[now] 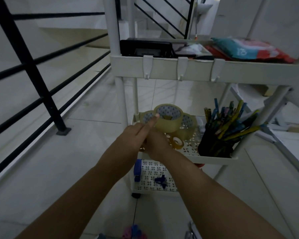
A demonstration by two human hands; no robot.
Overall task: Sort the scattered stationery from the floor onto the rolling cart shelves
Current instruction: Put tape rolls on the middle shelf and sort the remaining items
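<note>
both hands meet over the middle shelf (212, 159) of the rolling cart (162, 66), where the left hand (136, 135) stretches one straight finger against the big clear tape roll (167, 118) standing at 12 o'clock from the wrists. the right hand (156, 144) lies half hidden beneath the left, so whether its fingers grasp anything i cannot tell. the roll looks light, stiff and slick-sided, so hooking through its core or pinching its rim seems safest.

only a sideways "40" on the teal packet (245, 50) on the cart's top shelf (162, 66)
</note>
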